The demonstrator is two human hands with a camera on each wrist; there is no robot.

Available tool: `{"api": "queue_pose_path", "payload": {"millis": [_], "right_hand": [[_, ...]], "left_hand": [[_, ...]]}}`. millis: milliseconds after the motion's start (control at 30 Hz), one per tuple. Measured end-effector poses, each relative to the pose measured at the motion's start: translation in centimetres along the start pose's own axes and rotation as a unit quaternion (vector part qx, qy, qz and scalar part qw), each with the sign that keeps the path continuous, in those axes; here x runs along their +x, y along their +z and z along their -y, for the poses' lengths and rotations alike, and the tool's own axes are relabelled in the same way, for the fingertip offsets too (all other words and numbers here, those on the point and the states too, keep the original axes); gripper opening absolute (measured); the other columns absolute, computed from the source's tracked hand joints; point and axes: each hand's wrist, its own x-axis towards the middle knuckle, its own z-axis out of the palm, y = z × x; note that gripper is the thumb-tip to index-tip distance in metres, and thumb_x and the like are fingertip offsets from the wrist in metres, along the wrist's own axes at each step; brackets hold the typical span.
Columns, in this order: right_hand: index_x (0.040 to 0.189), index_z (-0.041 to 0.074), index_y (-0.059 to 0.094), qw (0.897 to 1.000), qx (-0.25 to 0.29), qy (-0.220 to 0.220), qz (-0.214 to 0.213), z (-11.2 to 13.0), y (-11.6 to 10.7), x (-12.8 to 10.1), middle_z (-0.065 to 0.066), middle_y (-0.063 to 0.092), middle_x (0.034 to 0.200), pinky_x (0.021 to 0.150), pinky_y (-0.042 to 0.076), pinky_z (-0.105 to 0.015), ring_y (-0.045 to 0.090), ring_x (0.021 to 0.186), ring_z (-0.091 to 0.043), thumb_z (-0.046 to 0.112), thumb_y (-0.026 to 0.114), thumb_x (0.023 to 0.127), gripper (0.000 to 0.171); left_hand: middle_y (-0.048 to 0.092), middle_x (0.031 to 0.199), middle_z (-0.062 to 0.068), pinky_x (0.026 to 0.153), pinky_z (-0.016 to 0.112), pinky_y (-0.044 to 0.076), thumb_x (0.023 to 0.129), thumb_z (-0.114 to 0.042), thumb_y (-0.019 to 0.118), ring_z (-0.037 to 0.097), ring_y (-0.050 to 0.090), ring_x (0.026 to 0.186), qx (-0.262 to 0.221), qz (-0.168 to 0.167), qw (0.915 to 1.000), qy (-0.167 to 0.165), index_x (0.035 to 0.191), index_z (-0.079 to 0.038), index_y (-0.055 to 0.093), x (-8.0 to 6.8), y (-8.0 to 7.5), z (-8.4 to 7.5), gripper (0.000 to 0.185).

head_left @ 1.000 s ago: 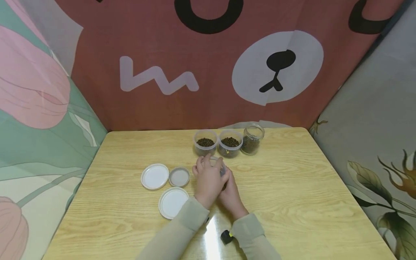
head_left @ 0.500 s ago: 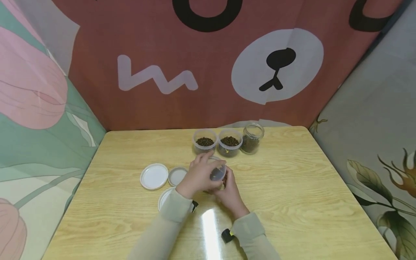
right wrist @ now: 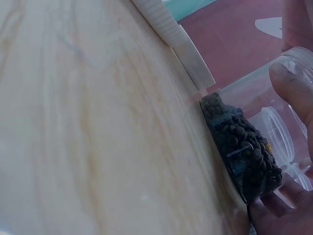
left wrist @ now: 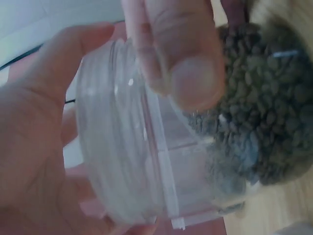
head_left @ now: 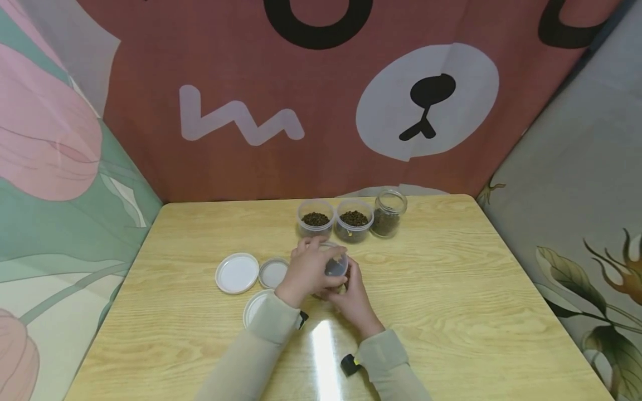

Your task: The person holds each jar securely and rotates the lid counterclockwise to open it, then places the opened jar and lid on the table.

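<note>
Both hands are on a clear jar (head_left: 336, 266) partly filled with dark brown pellets. My left hand (head_left: 308, 270) reaches over from the left, its fingers and thumb curled around the jar's clear top. In the left wrist view, this ridged upper rim (left wrist: 117, 132) sits within the hand's grasp. My right hand (head_left: 355, 298) holds the jar's body from the right and below. The right wrist view shows pellets (right wrist: 239, 152) gathered at the jar's base, close over the wooden table (right wrist: 107, 127).
Two clear tubs of pellets, the left tub (head_left: 316, 223) and right tub (head_left: 354, 225), stand behind the hands beside an uncovered glass jar (head_left: 388, 216). Left of the hands lie a white lid (head_left: 237, 273), a smaller grey lid (head_left: 273, 273) and another white lid (head_left: 256, 306), partly covered by the sleeve.
My left hand has turned and its wrist has swung left, exposing more of the jar's clear top. The right hand stays nearly in place. Little moved in the last half second.
</note>
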Motion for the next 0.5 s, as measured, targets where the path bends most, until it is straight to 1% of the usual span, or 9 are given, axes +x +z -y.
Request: {"api": "queue_pose_path", "payload": {"millis": [67,167,267,333,367,433,500], "right_hand": [[0.157,0.011,0.022,1.0,0.001,-0.015,-0.009,-0.8,0.1,0.2,-0.019,0.032,0.158,0.118,0.03,-0.053,0.038,0.142,-0.036,0.005,0.084,0.082,0.097],[0.155,0.006,0.024,0.999,0.011,-0.032,-0.014,-1.0,0.1,0.2,-0.02,0.032,0.159,0.118,0.029,-0.054,0.037,0.144,-0.039,-0.003,0.081,0.08,0.095],[0.153,0.003,0.026,0.999,0.011,-0.037,-0.019,-1.0,0.2,0.2,-0.022,0.033,0.158,0.118,0.029,-0.055,0.035,0.144,-0.042,-0.01,0.078,0.076,0.093],[0.152,0.002,0.027,0.999,0.007,-0.037,-0.02,-1.1,0.2,0.2,-0.023,0.034,0.157,0.118,0.029,-0.055,0.035,0.144,-0.043,-0.013,0.076,0.075,0.092],[0.151,0.001,0.027,0.999,0.004,-0.037,-0.02,-1.1,0.2,0.3,-0.023,0.034,0.156,0.118,0.029,-0.055,0.035,0.144,-0.043,-0.013,0.075,0.075,0.091],[0.151,0.002,0.027,0.999,0.0,-0.038,-0.019,-1.1,0.2,0.2,-0.024,0.034,0.156,0.117,0.03,-0.056,0.036,0.143,-0.044,-0.013,0.075,0.076,0.09],[0.151,0.004,0.028,0.999,-0.002,-0.038,-0.02,-1.1,0.2,0.2,-0.022,0.034,0.156,0.117,0.031,-0.055,0.037,0.143,-0.043,-0.011,0.076,0.076,0.091]], "left_hand": [[0.052,0.143,0.021,0.092,0.058,0.044,0.078,-0.057,0.081,0.046,0.044,0.124,0.011,-0.025,0.999,-0.035,0.135,-0.029,0.067,-0.1,0.4,-0.6,0.065],[0.054,0.137,0.022,0.088,0.056,0.046,0.078,-0.065,0.077,0.045,0.046,0.118,0.028,-0.06,0.9934,-0.094,0.136,-0.026,0.066,-0.2,1.2,-1.5,0.07],[0.052,0.136,0.023,0.083,0.054,0.046,0.08,-0.067,0.072,0.044,0.045,0.116,0.042,-0.084,0.9867,-0.133,0.138,-0.024,0.064,-0.2,1.9,-2.1,0.073],[0.051,0.138,0.022,0.081,0.054,0.045,0.08,-0.066,0.071,0.044,0.045,0.116,0.046,-0.093,0.984,-0.144,0.139,-0.023,0.063,-0.2,2.2,-2.4,0.074],[0.051,0.138,0.022,0.08,0.053,0.044,0.08,-0.066,0.071,0.044,0.045,0.116,0.046,-0.097,0.9836,-0.145,0.14,-0.022,0.062,-0.2,2.3,-2.4,0.075],[0.05,0.139,0.021,0.082,0.055,0.043,0.08,-0.066,0.071,0.045,0.044,0.119,0.048,-0.1,0.9842,-0.138,0.14,-0.02,0.062,-0.1,2.5,-2.3,0.075],[0.05,0.142,0.018,0.086,0.057,0.042,0.08,-0.065,0.072,0.043,0.043,0.124,0.049,-0.098,0.987,-0.117,0.138,-0.021,0.063,0.0,2.5,-2.0,0.074]]}}
